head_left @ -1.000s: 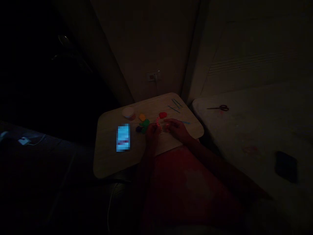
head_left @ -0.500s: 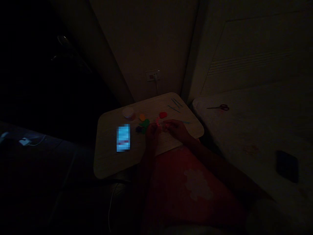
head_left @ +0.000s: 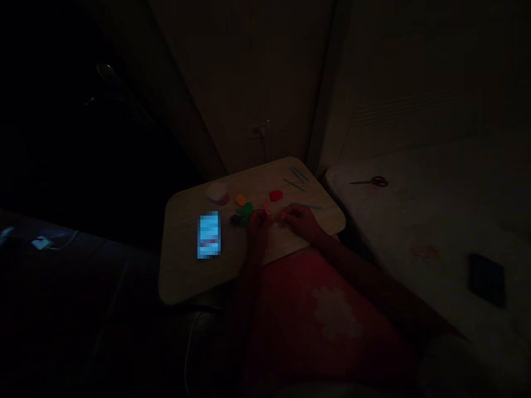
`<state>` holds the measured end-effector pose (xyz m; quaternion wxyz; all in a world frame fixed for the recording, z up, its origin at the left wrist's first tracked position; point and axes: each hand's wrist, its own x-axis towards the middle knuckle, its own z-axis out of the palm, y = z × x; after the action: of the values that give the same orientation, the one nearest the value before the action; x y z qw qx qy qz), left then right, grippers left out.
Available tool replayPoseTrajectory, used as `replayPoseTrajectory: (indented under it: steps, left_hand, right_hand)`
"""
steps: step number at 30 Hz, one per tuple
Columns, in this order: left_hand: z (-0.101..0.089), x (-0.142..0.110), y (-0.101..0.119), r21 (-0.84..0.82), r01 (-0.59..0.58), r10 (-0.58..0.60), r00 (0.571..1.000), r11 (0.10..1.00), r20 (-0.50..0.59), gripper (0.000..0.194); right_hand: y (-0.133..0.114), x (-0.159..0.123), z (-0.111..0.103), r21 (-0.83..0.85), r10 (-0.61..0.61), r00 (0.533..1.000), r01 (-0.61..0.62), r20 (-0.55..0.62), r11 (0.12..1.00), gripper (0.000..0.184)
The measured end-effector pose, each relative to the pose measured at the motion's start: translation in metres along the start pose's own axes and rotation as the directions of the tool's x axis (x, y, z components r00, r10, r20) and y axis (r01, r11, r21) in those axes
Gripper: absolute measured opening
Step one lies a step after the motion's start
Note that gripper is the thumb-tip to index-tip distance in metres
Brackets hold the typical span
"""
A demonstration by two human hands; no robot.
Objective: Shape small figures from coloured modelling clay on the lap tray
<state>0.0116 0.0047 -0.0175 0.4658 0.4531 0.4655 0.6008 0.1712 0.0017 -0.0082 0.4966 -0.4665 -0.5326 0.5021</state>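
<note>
dim light falls over a pale table [head_left: 182,271], where the left hand [head_left: 259,219] is curled, its fingers apparently pinched around the near end of a slim pink strip [head_left: 267,207]. from that grip the strip's long axis points mostly away from the person, toward the red lump [head_left: 276,195] beyond, with the green lump [head_left: 246,210] just to the left. across a narrow gap, the right hand [head_left: 295,215] is farther from the strip, fingertips bent inward; whether they grasp anything, i cannot tell.
</note>
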Motion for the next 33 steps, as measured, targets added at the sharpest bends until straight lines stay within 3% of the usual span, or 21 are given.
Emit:
replayPoseTrajectory:
  steps: [11,21,27,33]
  left_hand:
    - [0.001,0.0,0.0,-0.043,0.032,-0.033,0.999,0.999,-0.019,0.035]
    - [0.0,0.001,0.0,-0.053,0.035,-0.035,0.999,0.998,-0.003,0.033]
    - [0.0,0.0,0.001,-0.047,0.021,-0.02,1.0,0.999,0.005,0.032]
    - [0.0,0.0,-0.001,-0.024,0.011,-0.011,1.0,1.0,-0.001,0.032]
  right_hand:
    - [0.0,0.001,-0.001,0.025,-0.01,1.0,0.01,0.015,1.0,0.033]
    - [0.013,0.007,-0.002,0.087,-0.072,0.997,0.069,0.032,0.994,0.023]
    - [0.009,0.004,0.0,0.171,-0.073,0.997,0.066,0.035,0.983,0.038]
    - [0.003,0.002,0.001,0.12,-0.025,0.999,0.02,0.035,0.993,0.027]
